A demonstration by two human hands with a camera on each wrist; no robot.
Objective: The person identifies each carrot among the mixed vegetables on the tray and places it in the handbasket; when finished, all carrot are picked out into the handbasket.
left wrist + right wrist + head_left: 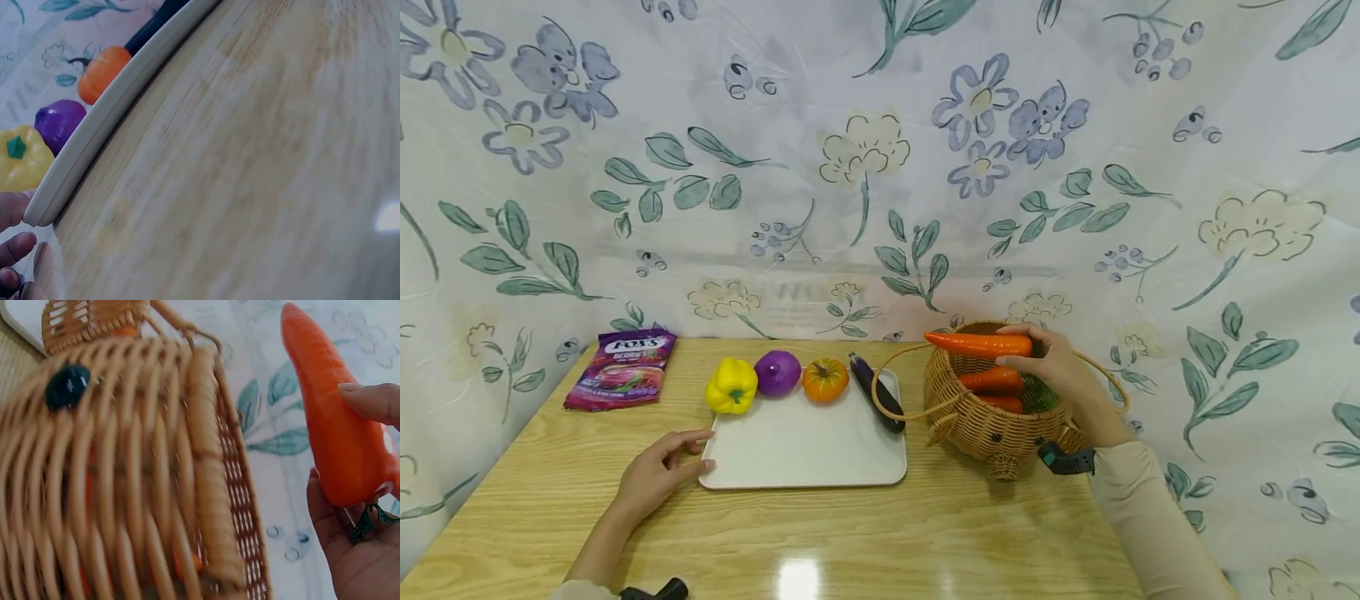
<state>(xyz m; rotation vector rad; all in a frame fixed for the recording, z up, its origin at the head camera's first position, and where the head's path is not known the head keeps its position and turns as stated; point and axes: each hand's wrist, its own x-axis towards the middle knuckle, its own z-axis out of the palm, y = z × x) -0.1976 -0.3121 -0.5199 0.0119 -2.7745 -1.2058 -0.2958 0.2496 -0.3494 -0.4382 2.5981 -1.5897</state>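
My right hand (1054,367) grips an orange toy carrot (973,344) by its thick end, above the opening of a wicker basket (985,433). In the right wrist view, thumb and fingers hold the carrot (334,419) around its base, near its short green top. More carrots (992,381) and something green (1037,393) lie inside the basket. My left hand (658,468) touches the left edge of a white tray (805,454) with thumb and fingertips. Along the tray sit a yellow bell pepper (732,387), a purple onion-like vegetable (777,372), an orange pumpkin (825,380) and an eggplant (877,392).
A purple Fox's Berries candy bag (622,368) lies at the table's back left. The basket's thin looped handles (887,408) stick out on both sides, one overlapping the eggplant. A floral cloth (805,167) hangs behind the wooden table (760,542).
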